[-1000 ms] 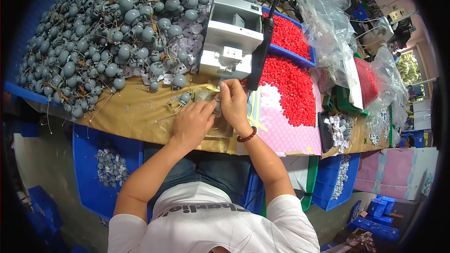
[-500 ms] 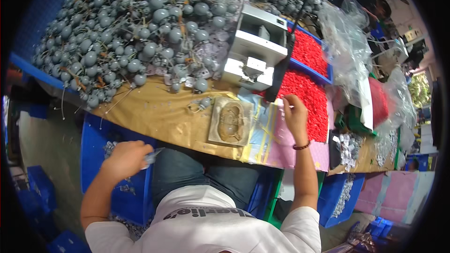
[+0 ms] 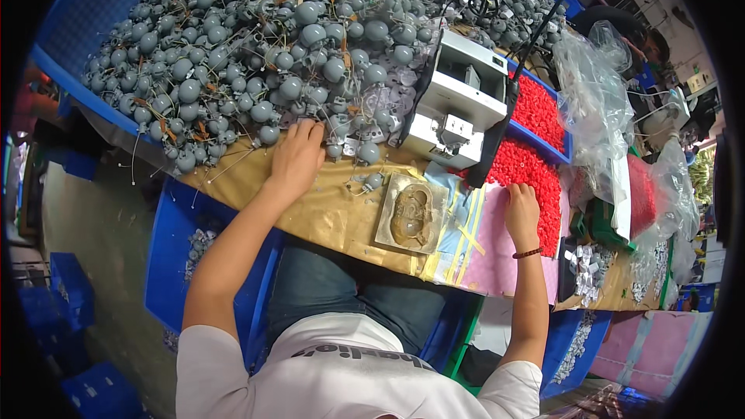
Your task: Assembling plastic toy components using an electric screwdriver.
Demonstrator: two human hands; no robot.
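My left hand [image 3: 299,157] reaches to the front edge of a big pile of grey ball-shaped parts [image 3: 291,88] with thin wires and orange-brown tabs. Its fingers stretch forward, a little apart, touching the nearest parts; nothing shows held in it. My right hand [image 3: 523,211] is beside the heap of small red pieces [image 3: 526,171], above the pink sheet [image 3: 497,252]. Its fingers are bent together, and whatever is between the fingertips is hidden. Between the hands lies a square metal fixture [image 3: 411,213] with a rounded hollow, next to one loose grey part [image 3: 373,181].
A white and grey machine [image 3: 458,101] with a black cable stands behind the fixture. Blue bins [image 3: 167,256] sit below the bench front. Clear plastic bags [image 3: 594,109] and small silvery parts [image 3: 587,271] are at the right. A blue tray wall [image 3: 85,101] bounds the pile.
My left hand has moved from over the blue bin, where it held a small greyish, see-through piece, up to the grey pile. My right hand stays by the red pieces. The view has shifted.
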